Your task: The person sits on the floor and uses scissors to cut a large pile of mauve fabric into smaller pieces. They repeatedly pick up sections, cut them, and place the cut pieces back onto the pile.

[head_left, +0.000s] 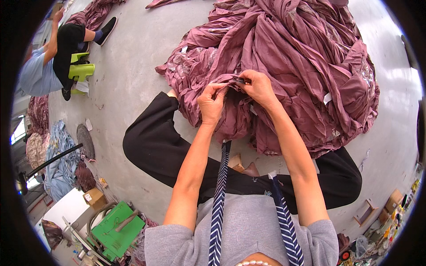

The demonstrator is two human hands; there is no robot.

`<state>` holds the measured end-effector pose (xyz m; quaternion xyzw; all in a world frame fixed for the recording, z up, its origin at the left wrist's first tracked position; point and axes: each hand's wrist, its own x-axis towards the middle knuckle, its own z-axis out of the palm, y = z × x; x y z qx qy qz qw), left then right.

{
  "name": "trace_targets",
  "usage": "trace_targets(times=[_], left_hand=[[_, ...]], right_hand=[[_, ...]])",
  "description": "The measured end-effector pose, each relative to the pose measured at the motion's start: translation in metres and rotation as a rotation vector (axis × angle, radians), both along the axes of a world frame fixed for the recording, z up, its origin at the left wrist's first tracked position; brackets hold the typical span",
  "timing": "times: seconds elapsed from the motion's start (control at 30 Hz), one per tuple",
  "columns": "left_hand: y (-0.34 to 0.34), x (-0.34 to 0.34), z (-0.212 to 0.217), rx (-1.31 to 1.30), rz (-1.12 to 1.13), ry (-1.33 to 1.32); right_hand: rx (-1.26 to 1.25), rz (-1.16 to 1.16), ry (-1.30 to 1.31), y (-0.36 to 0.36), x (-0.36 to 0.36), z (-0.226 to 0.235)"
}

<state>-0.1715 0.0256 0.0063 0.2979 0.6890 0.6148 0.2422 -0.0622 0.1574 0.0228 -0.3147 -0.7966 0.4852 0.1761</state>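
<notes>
The grey floor (133, 57) carries a broad heap of mauve fabric (301, 66), which lies in front of the seated person and spills in deep folds between and over the black-trousered legs (155, 139). Judging by its bulk, much handling remains; only one short gathered edge, at the near left of the heap, is being worked. How much is already done cannot be told, since the folds show no clear split between finished and unfinished parts, and the heap lies loose and unfolded.

Off to the left are another person (40, 80) and a crumpled pile of pale blue cloth (60, 155), both well apart from this work.

The left hand (211, 103) pinches the gathered edge between thumb and fingers. The right hand (258, 88), just beside it, is also closed in a pinch on that edge.

A brown carton (94, 199) at lower left bears a small pale label, too small to read. Smaller white tags show on the fabric, one on the right (327, 98) and one at upper left (184, 49); no writing on them is legible.

Smallest is a dark item (242, 81) at the right fingertips, its kind unclear.
</notes>
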Motion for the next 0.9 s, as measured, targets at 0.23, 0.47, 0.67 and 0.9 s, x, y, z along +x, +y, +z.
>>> trace_targets(times=[0.23, 0.47, 0.67, 0.9], left_hand=[[-0.003, 0.000, 0.005, -0.090, -0.051, 0.021], [-0.003, 0.005, 0.012, -0.213, -0.227, -0.143], [-0.004, 0.007, 0.010, -0.100, -0.203, -0.628], [-0.007, 0.004, -0.002, -0.024, -0.105, -0.719]], right_hand=[[-0.276, 0.045, -0.045, 0.003, 0.016, 0.018], [-0.807, 0.060, 0.215, 0.002, 0.014, 0.020], [-0.468, -0.204, 0.151, 0.000, 0.018, 0.020], [-0.145, -0.176, -0.038, -0.024, 0.037, 0.023]])
